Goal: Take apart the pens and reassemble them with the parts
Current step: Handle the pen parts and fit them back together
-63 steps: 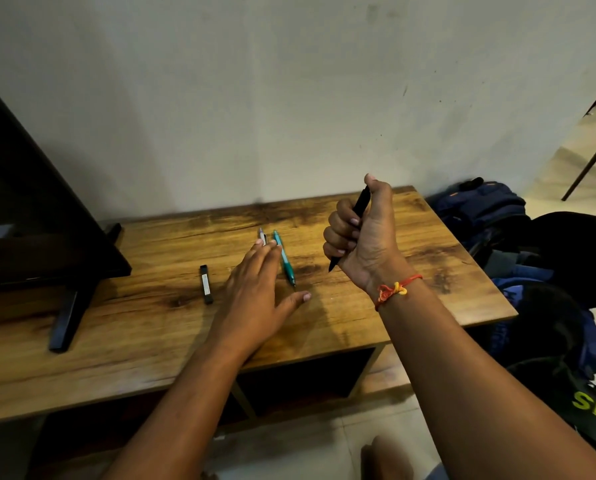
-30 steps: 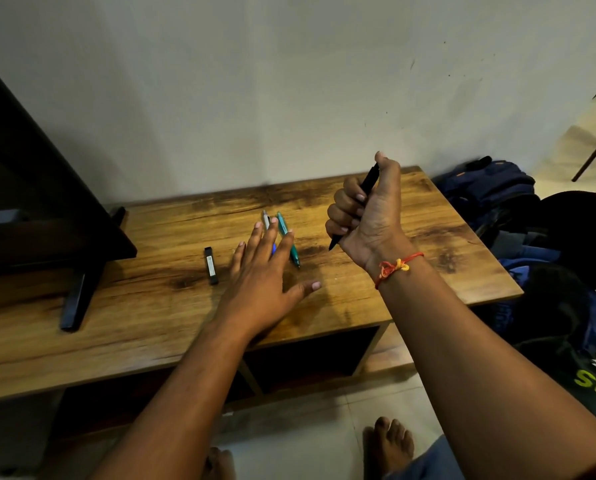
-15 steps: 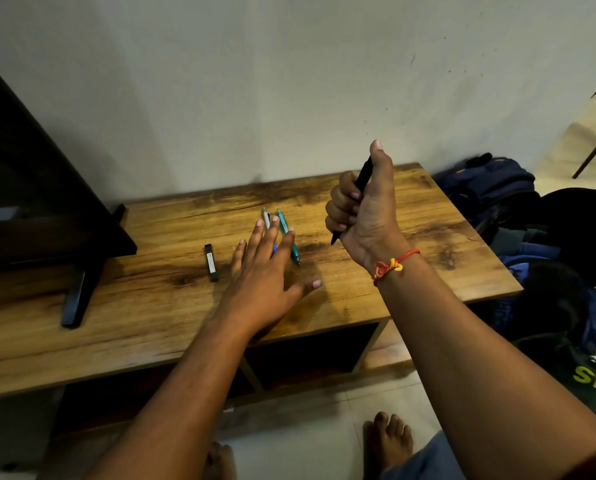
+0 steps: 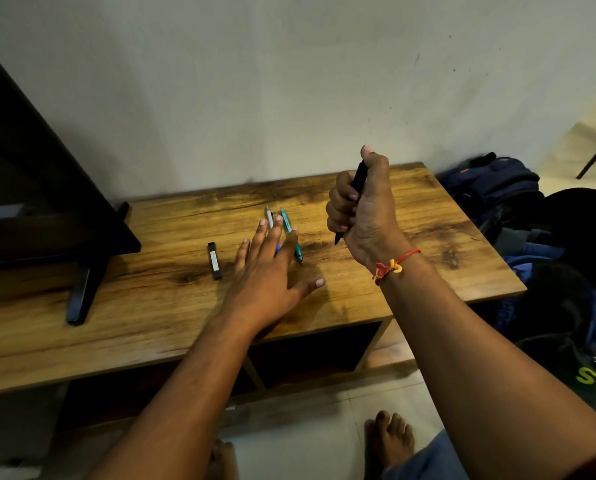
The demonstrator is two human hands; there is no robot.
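Head view: right hand (image 4: 362,216) clamps fist-like round the black pen (image 4: 359,178), held tip-down just right of the teal pen (image 4: 291,237), left hand (image 4: 269,271) flat and spread over that teal pen on the surface (image 4: 428,244), so better bring it across and twist gently, I'd say.

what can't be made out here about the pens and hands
All in the head view:
black pen: middle hidden inside the right hand.
white pen, teal pen: partly covered by the left hand; contact unclear.
Label on the black stick: too small to read.
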